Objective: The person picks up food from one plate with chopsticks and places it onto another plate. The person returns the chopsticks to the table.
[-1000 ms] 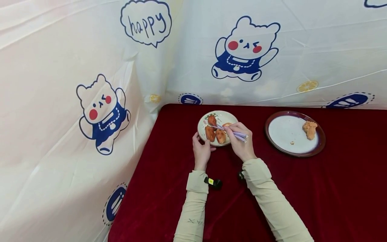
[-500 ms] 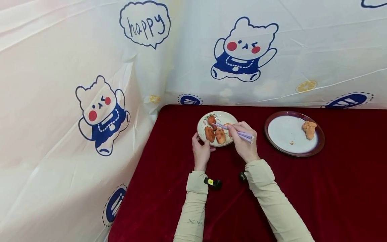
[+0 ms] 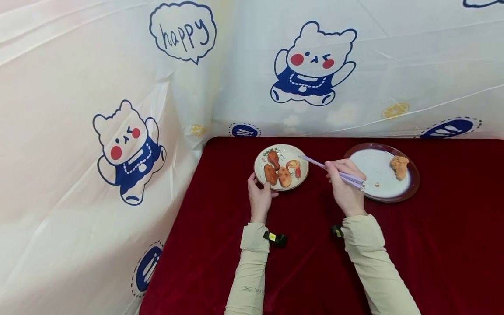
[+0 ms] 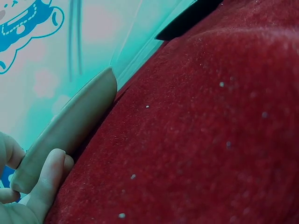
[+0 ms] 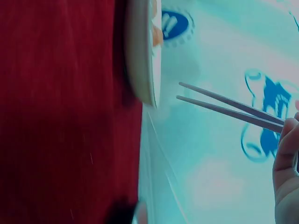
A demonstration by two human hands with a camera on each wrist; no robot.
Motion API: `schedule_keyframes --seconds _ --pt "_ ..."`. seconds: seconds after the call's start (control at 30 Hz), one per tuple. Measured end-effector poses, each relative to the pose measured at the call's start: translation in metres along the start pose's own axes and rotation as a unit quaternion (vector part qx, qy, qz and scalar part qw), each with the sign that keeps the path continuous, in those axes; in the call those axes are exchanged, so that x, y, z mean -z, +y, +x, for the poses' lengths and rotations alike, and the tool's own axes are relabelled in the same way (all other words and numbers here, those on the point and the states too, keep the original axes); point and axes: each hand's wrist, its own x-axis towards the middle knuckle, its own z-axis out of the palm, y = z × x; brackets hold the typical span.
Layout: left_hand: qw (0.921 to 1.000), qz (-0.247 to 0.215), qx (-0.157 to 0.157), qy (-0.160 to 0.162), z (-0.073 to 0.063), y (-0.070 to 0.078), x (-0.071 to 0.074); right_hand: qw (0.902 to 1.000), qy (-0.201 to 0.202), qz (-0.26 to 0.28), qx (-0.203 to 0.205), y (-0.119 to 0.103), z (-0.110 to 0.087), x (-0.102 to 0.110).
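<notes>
My left hand (image 3: 260, 200) grips the near left rim of a small white plate (image 3: 289, 151), with thumb and fingers at its edge in the left wrist view. On the plate lie a drumstick (image 3: 273, 159), two browned pieces like chicken wings (image 3: 270, 174) and a shrimp (image 3: 297, 172). To the right, my right hand (image 3: 347, 190) holds a pair of lilac chopsticks (image 3: 314, 162). Their tips point left near the plate's right rim. In the right wrist view the chopsticks (image 5: 224, 106) are slightly spread, with nothing between the tips, apart from the plate (image 5: 140, 60).
Right of my right hand stands a larger brown-rimmed plate (image 3: 366, 162) with a fried chicken piece (image 3: 399, 167) and a small crumb. A dark red cloth (image 3: 303, 271) covers the table. Printed white fabric (image 3: 244, 78) hangs behind and at the left.
My right hand has drawn the chopsticks rightward and away from the drumstick, uncovering the shrimp. The left hand stays at the small plate's rim. The view has shifted slightly.
</notes>
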Motion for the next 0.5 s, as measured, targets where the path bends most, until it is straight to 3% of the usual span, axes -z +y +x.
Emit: schedule_keyframes --seconds 0.5 --pt "1.0 0.003 0.002 0.0 0.001 -0.004 -0.001 0.9912 0.12 -0.051 -0.022 -0.004 0.013 0.087"
